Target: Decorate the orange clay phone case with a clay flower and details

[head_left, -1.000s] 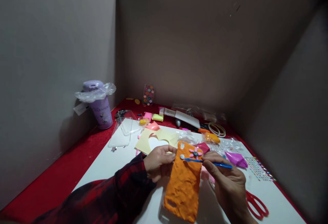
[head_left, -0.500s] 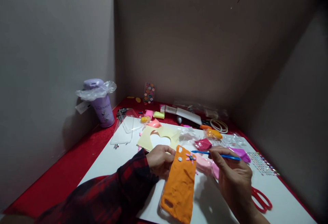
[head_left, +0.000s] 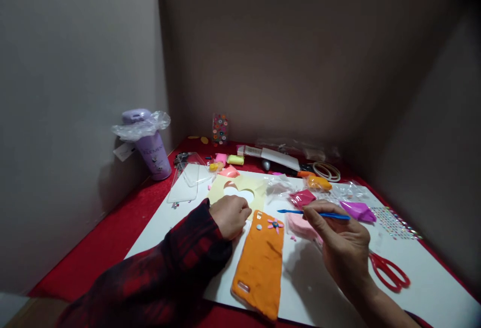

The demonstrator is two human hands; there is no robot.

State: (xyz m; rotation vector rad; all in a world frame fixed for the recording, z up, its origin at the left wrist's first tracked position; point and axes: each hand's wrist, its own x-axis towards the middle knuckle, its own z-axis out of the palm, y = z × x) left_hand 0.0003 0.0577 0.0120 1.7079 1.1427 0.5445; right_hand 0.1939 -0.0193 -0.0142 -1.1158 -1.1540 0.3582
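Observation:
An orange clay-covered phone case [head_left: 259,268] lies on the white board, its lower end near the front edge. Near its top are a pink clay flower [head_left: 275,225] with a dark centre and a small pale dot [head_left: 259,227]. My left hand [head_left: 231,216] is closed, fingers curled down beside the case's upper left corner, over the edge of the yellow paper; its fingertips are hidden. In my right hand [head_left: 343,243], a slim blue modelling tool [head_left: 326,215] is pinched like a pen. The tool's tip points left, just above the flower.
Yellow paper [head_left: 259,188] with a heart cutout lies behind the case, clear cases [head_left: 184,188] to its left. Clay packets, including a purple one [head_left: 358,211], and red-handled scissors [head_left: 391,272] are on the right. A gem sheet [head_left: 394,223] lies beyond. A purple tumbler [head_left: 154,157] stands far left.
My left hand has let go of the phone case and moved slightly up, fingers curling. The case now rests on the board. My right hand still holds the blue tool, nearly unmoved.

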